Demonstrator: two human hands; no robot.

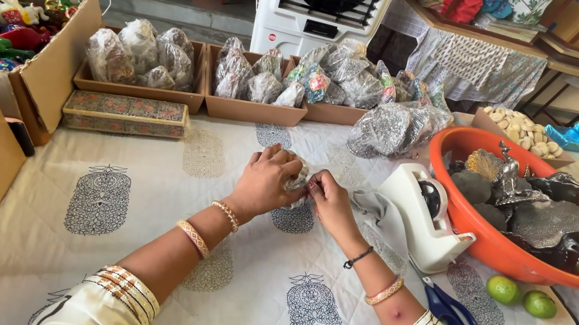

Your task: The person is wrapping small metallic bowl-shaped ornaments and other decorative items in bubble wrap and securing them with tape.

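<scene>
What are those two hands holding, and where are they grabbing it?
Both the left hand and right hand clasp a small bubble-wrapped bundle, one on each side of it. What's inside cannot be told.

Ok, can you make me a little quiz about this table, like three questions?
1. True or false: the left hand and the right hand both grip one small wrapped bundle.
2. What lies in front of the orange tub? A) two green limes B) a red apple C) a banana
3. Fill in: the scissors near the white tape dispenser have ___ handles.

Key: 1 true; 2 A, the limes; 3 blue.
</scene>
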